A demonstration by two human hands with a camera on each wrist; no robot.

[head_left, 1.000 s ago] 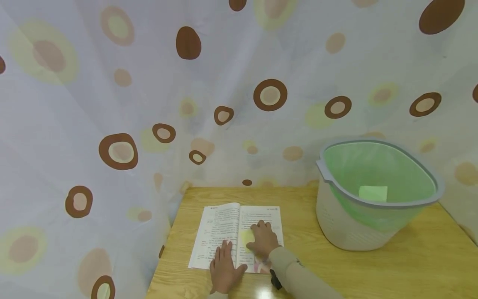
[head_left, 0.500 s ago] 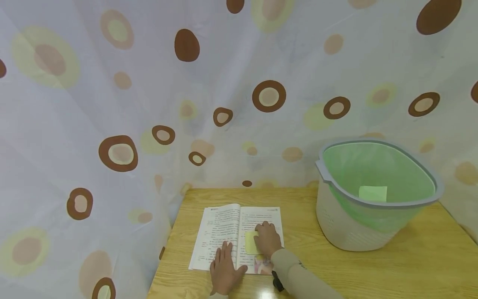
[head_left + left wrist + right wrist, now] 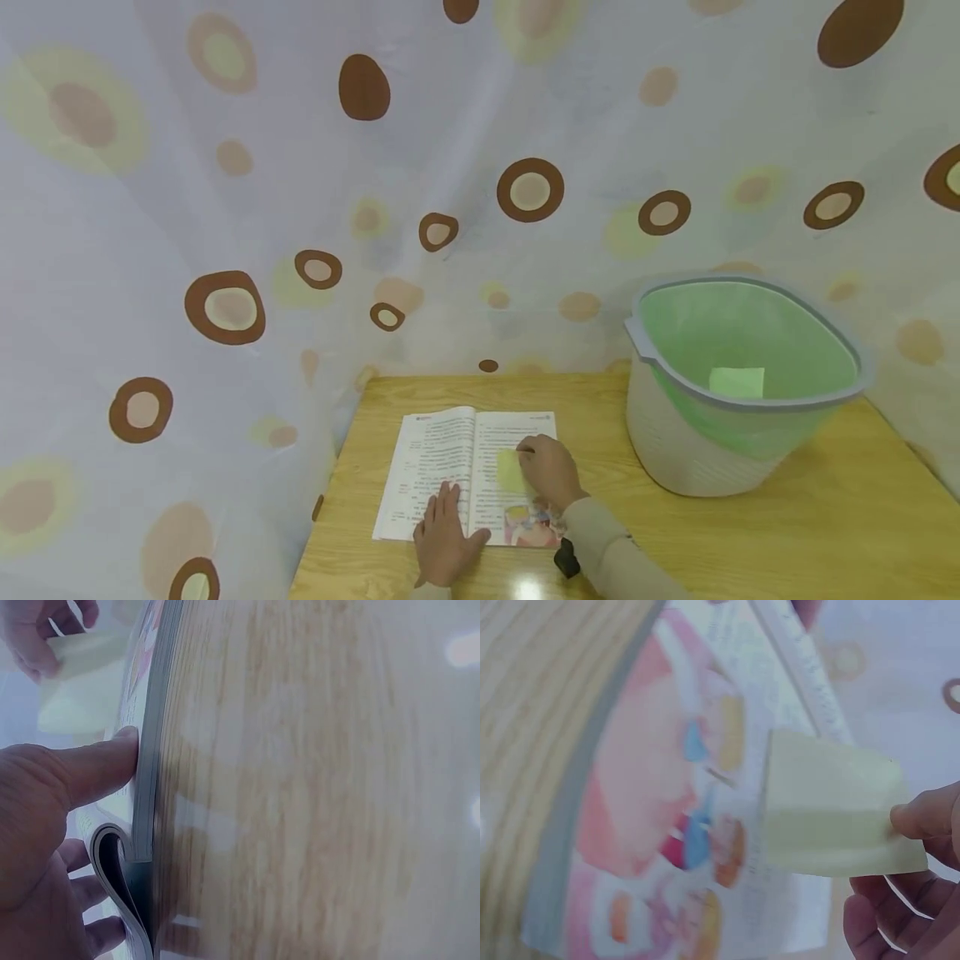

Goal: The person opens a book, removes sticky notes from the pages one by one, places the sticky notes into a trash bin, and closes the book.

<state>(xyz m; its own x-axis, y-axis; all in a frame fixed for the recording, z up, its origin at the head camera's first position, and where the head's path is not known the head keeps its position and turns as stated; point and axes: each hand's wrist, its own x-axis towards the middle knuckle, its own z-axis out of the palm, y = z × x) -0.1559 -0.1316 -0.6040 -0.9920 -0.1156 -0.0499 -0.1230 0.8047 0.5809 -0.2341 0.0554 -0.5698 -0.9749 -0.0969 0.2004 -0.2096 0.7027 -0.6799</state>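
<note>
An open book (image 3: 435,458) with printed pages lies on the table. My left hand (image 3: 442,537) rests flat on its lower part near the spine, fingers spread; in the left wrist view the left thumb (image 3: 97,765) lies at the book's edge. Over the right page, my right hand (image 3: 551,471) pinches a yellow sticky note (image 3: 511,472) by one edge. In the right wrist view the sticky note (image 3: 832,806) is held between thumb and curled fingers, above a page with a coloured illustration (image 3: 660,772).
A whitish bin (image 3: 690,450) with a green liner stands on the wooden table (image 3: 592,417) to the right. A pale square paper (image 3: 737,382) shows inside it. A spotted curtain (image 3: 450,150) hangs behind and at the left.
My right hand has moved slightly right and now pinches the sticky note, which has shifted right with it, uncovering more of the illustration. The left hand stays on the book.
</note>
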